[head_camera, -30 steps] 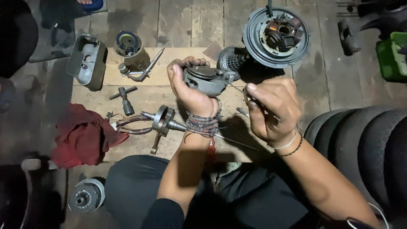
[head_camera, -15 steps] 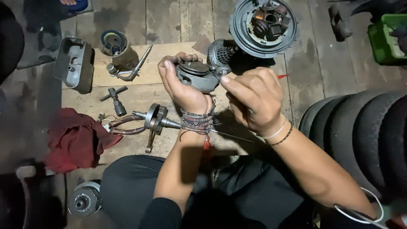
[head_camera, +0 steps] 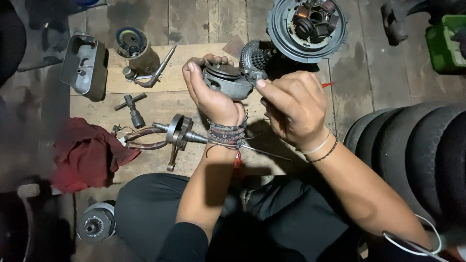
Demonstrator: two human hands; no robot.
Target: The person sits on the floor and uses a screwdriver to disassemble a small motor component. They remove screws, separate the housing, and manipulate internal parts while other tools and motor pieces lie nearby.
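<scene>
My left hand (head_camera: pixel 209 94) grips a round grey metal engine part (head_camera: pixel 227 81) and holds it up over a pale wooden board (head_camera: pixel 145 104). My right hand (head_camera: pixel 296 107) presses its fingertips against the right edge of that part; whether a small tool is pinched in the fingers is hidden. Beaded bracelets wrap my left wrist, and thin bands sit on my right wrist. Just behind the hands stands a toothed gear cluster (head_camera: pixel 256 55).
A crankshaft with connecting rod (head_camera: pixel 175 135) lies on the board beside a T-shaped tool (head_camera: pixel 133 109). A round stator plate (head_camera: pixel 308 26) lies at the back, a grey metal cover (head_camera: pixel 83 63) and small cylinder (head_camera: pixel 132 47) at left. Red rag (head_camera: pixel 85 155) left, tyres (head_camera: pixel 417 155) right.
My right hand has risen from below the part to its right edge. Both hands and the part have shifted slightly as the view moved.
</scene>
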